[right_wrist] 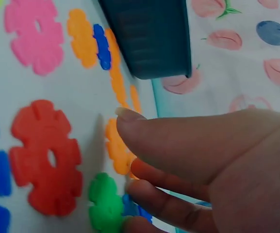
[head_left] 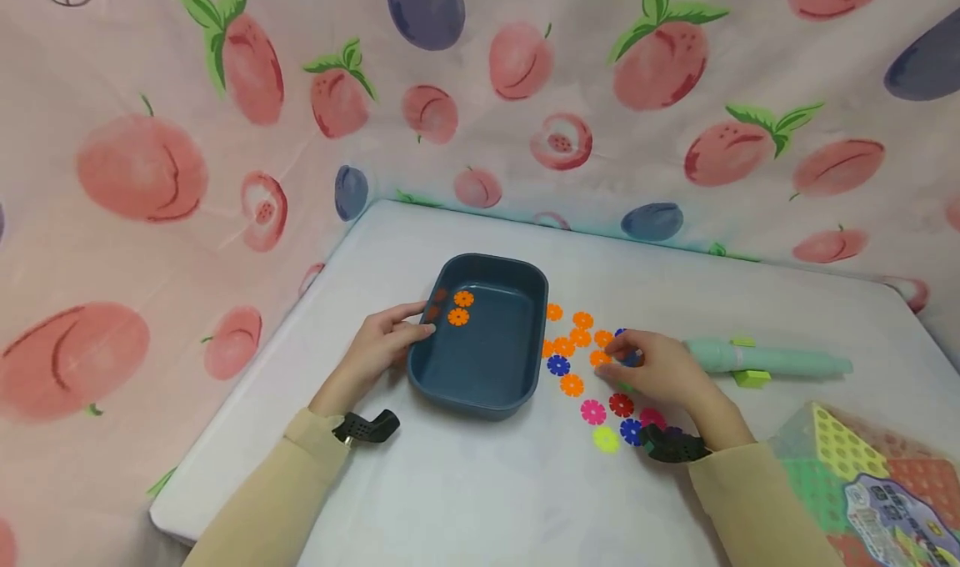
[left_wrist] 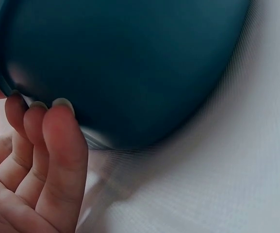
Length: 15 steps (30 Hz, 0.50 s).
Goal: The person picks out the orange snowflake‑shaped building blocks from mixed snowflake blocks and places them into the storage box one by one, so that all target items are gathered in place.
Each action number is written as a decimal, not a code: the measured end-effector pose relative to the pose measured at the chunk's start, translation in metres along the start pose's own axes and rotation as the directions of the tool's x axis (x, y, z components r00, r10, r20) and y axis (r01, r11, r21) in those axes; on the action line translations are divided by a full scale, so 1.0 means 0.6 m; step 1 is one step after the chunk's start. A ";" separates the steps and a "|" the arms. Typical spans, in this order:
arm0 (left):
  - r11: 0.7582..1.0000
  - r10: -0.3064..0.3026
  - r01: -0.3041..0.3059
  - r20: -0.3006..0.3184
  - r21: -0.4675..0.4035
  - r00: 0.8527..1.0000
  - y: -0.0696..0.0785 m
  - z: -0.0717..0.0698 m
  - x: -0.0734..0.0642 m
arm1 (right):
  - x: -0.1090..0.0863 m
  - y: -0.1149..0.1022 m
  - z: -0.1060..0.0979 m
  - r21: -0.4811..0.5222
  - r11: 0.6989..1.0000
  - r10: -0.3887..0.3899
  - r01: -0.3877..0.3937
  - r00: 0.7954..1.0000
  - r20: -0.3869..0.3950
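Note:
A dark blue plastic tray stands on the white table, two orange snowflake discs lying inside by its left wall. My left hand grips that left side, thumb at the rim; in the left wrist view its fingers curl against the outer wall. To the right of the tray my right hand reaches low over scattered discs. Its thumb and fingers stand apart around an orange disc, with a green disc just below the fingertips. A red disc lies nearby.
More snowflake discs spread right of the tray: orange, blue, pink and yellow. A mint-green tube-shaped object lies farther right. At the right front is a clear-lidded box of coloured compartments. Fruit-print cloth hangs behind.

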<state>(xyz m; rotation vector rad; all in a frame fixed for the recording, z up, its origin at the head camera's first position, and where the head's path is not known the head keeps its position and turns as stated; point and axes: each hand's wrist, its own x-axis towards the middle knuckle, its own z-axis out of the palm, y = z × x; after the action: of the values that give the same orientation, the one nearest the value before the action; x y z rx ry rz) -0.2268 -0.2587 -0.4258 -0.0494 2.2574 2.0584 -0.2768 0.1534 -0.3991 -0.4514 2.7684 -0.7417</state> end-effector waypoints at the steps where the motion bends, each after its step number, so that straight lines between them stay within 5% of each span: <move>1: 1.000 -0.003 0.003 0.003 0.003 1.000 0.001 0.002 0.002 | -0.003 0.002 0.002 0.002 1.000 0.004 -0.004 1.000 -0.006; 15: 0.999 -0.049 0.049 -0.020 -0.005 0.999 0.009 0.025 -0.016 | -0.001 0.020 0.013 0.056 0.998 0.044 -0.039 0.994 -0.100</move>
<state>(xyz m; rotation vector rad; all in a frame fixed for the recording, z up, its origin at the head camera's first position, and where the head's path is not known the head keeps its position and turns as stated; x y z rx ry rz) -0.2172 -0.2436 -0.4212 -0.1252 2.2397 2.0477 -0.2767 0.1602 -0.4117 -0.3539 2.8335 -0.8500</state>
